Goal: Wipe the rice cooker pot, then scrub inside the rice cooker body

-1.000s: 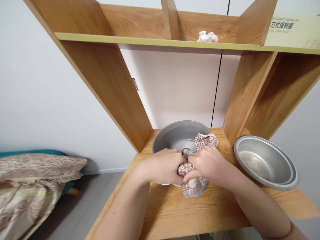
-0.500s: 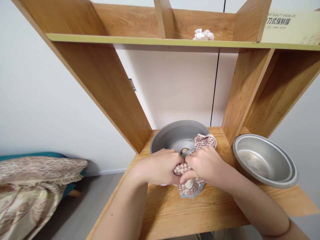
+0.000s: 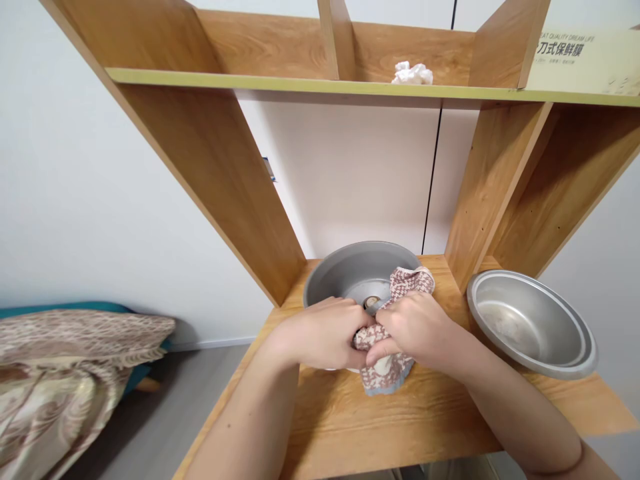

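A brown-and-cream patterned cloth [image 3: 385, 375] with a grey-blue edge is bunched between my hands at the near rim of a round grey pot [image 3: 345, 267]. The pot has a small round fitting in the middle of its floor, like the inside of a rice cooker. My right hand [image 3: 413, 327] is closed on the cloth, whose upper end drapes over the pot's right rim. Pressed against it, my left hand [image 3: 333, 332] is closed on the bunched part, its fingertips hidden.
On the right of the wooden desk [image 3: 340, 427] stands a wide silver metal pot [image 3: 520, 327]. Shelves rise behind, holding crumpled white tissue [image 3: 413, 73] and a pale printed box [image 3: 580, 67]. Patterned fabric [image 3: 75, 360] lies at lower left.
The whole view has shifted slightly to the right. My hands still hold the cloth at the pot's near rim, in almost the same pose.
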Demonstrator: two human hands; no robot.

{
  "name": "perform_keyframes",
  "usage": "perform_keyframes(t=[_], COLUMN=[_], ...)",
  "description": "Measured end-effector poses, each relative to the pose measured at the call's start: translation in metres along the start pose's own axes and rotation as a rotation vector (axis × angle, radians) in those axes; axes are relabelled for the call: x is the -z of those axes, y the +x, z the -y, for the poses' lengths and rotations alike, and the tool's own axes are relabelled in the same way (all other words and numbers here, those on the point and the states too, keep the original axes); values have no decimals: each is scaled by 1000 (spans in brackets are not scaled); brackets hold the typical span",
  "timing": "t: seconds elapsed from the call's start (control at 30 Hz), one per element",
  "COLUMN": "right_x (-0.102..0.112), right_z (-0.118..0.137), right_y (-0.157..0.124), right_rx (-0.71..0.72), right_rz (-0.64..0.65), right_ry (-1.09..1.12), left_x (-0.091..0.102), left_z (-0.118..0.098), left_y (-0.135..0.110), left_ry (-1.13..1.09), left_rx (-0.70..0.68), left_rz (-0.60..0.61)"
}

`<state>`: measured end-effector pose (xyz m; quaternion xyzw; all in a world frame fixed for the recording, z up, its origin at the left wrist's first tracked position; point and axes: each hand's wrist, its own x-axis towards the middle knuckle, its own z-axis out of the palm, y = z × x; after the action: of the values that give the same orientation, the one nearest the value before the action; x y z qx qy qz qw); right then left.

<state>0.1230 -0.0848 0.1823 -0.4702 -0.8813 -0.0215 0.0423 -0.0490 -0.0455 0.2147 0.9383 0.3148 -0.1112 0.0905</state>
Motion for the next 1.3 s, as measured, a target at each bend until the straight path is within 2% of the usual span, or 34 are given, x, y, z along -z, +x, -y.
perform_keyframes(t=[0.23, 0.73, 0.93, 1.3], right_x=[-17, 5, -3, -16], right_z=[13, -9, -1, 17], right_y=[4, -3, 0, 4], right_rx=[-73, 49, -7, -71], right_rz=[-77, -7, 8, -94], right_ry=[-31, 9, -23, -36], left_x=[0, 1, 2, -2], left_z=[1, 0, -1, 3], left_y=[1, -1, 0, 1], left_ry=[13, -17, -1, -13], left_rx=[-10, 4, 5, -14], left_rz=[25, 16, 21, 28])
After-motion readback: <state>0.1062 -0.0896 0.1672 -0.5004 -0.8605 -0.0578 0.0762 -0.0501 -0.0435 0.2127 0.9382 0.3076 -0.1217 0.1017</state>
